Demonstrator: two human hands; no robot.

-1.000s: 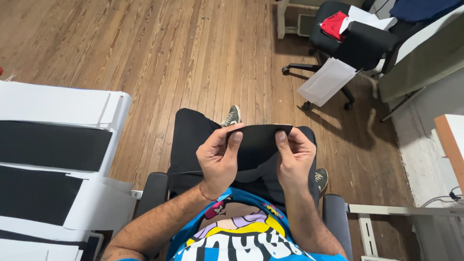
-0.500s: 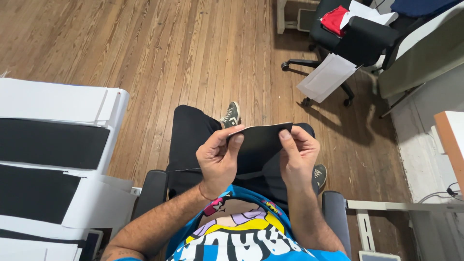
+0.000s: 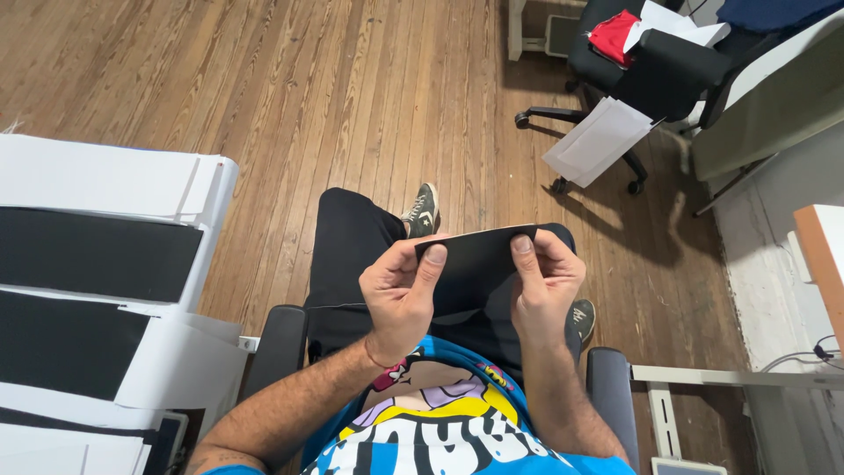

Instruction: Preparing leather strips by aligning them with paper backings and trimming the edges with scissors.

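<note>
While seated | both hands, left hand [image 3: 400, 295] and right hand [image 3: 543, 280], pinch black sheet [image 3: 475, 259]

A wooden plank floor [image 3: 264, 97] carries most of what is here. On it stand a black wheeled office chair [image 3: 633, 79] at the upper right and the person's two sneakers [image 3: 424, 209]. At the left a white counter [image 3: 105, 176] bears flat sheets laid side by side (black sheets [image 3: 88, 255] alternating with white ones [image 3: 88, 171]), reaching to its near edge
</note>
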